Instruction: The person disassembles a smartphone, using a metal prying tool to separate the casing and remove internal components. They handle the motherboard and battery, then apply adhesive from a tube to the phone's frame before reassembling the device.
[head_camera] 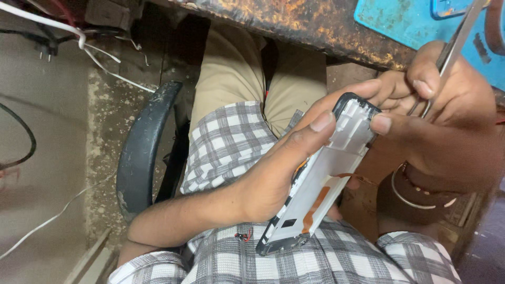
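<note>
Head view: left hand (273, 179) grips phone frame (321, 179); right hand (442, 115) holds tweezers (452, 50).

The opened phone frame (321, 179) lies slanted over the person's lap, in the left hand (273, 179), which cradles it from the left. The right hand (447, 121) meets its upper end, tweezers (452, 50) rising from it. The surface (315, 26) edge runs above them; the chair armrest (144, 147) stands left.

The person wears a grey-and-white checked shirt (231, 142), khaki trousers (231, 73), and bangles (415, 192) on 1 wrist.
</note>
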